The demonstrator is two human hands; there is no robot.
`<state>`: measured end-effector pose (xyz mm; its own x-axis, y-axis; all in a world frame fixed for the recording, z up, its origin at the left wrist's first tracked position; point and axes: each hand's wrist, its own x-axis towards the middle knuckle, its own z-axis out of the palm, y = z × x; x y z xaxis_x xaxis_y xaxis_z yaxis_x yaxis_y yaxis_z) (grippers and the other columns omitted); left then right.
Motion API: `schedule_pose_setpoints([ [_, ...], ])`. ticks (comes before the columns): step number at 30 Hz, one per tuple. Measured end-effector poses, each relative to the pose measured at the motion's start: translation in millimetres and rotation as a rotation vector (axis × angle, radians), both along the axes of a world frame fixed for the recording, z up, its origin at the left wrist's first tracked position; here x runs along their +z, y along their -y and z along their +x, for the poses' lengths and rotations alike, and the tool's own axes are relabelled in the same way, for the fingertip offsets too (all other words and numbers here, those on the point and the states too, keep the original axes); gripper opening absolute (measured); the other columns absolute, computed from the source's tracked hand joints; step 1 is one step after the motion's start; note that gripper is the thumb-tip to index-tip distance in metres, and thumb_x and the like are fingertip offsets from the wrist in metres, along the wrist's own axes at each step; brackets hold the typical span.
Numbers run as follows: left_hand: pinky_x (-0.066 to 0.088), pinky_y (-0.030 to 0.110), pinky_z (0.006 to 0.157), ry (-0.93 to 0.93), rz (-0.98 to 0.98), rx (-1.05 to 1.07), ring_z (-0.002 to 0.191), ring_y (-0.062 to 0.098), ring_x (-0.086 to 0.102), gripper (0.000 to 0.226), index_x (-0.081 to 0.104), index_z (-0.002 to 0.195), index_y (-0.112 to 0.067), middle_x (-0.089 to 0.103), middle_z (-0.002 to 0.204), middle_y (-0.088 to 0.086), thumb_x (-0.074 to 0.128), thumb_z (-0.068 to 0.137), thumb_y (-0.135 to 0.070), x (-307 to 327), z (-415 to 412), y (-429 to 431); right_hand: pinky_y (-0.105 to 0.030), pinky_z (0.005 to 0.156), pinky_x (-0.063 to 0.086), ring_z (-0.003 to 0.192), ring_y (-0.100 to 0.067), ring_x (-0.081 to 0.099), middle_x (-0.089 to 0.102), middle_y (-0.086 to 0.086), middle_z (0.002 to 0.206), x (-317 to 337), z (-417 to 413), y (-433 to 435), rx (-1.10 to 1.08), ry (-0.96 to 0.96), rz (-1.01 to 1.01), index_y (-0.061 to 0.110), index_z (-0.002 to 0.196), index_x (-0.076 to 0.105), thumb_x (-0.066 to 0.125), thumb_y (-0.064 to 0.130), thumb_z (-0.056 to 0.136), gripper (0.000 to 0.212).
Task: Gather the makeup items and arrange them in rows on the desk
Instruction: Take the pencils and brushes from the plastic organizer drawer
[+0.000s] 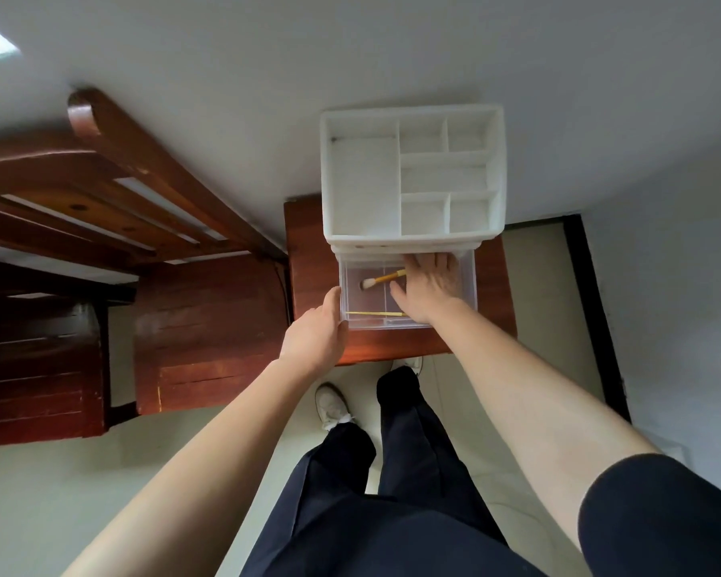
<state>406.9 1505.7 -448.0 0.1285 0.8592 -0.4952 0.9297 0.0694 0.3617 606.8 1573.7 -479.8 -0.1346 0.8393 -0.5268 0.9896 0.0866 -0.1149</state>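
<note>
A white makeup organizer with empty top compartments stands on a small wooden side table. Its clear drawer is pulled out toward me. Inside lie a yellow-handled makeup brush with a pale tip and a thin yellow stick near the front wall. My left hand grips the drawer's front left corner. My right hand reaches down into the right half of the drawer, fingers at the brush's handle end; its fingertips are hidden, so whether it holds the brush is unclear.
A dark wooden bed frame and a wooden footboard stand to the left. My legs in dark trousers and white shoes are below the table. A wall is behind, a dark door frame at right.
</note>
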Motion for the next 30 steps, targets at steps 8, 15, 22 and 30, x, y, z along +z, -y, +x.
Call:
schedule_pose_setpoints([
  [8, 0.050, 0.045, 0.066, -0.050, -0.043, 0.076, 0.069, 0.038, 0.054, 0.026, 0.039, 0.122, -0.013, 0.061, 0.080, 0.016, 0.032, 0.097, -0.015, 8, 3, -12, -0.053, 0.121, -0.001, 0.150, -0.038, -0.017, -0.021, -0.018, 0.162, 17, -7, 16, -0.033, -0.089, -0.264, 0.019, 0.157, -0.014, 0.049, 0.053, 0.096, 0.095],
  [15, 0.048, 0.043, 0.068, -0.004, -0.056, 0.132, 0.073, 0.036, 0.052, 0.029, 0.041, 0.126, -0.014, 0.060, 0.085, 0.013, 0.032, 0.099, -0.018, 9, 3, -13, -0.054, 0.123, 0.001, 0.149, -0.042, 0.008, 0.012, -0.021, 0.160, 3, -7, 4, 0.019, -0.082, -0.082, 0.014, 0.156, 0.003, 0.054, 0.060, 0.089, 0.096],
  [22, 0.049, 0.042, 0.071, 0.064, -0.075, 0.192, 0.080, 0.037, 0.055, 0.027, 0.045, 0.123, -0.015, 0.065, 0.097, 0.017, 0.035, 0.099, -0.023, 0, -2, -15, -0.052, 0.112, 0.030, 0.134, -0.043, 0.033, 0.034, -0.021, 0.145, 15, -10, 2, 0.056, 0.035, -0.083, 0.014, 0.147, 0.032, 0.061, 0.042, 0.089, 0.070],
  [30, 0.045, 0.035, 0.074, 0.166, -0.102, 0.298, 0.091, 0.035, 0.061, 0.028, 0.057, 0.113, -0.008, 0.069, 0.101, 0.013, 0.037, 0.101, -0.024, -10, -1, -14, -0.049, 0.114, 0.027, 0.139, -0.034, 0.039, 0.040, -0.018, 0.152, 19, -9, 15, 0.075, -0.105, -0.409, 0.025, 0.127, 0.061, 0.046, 0.045, 0.097, 0.039],
])
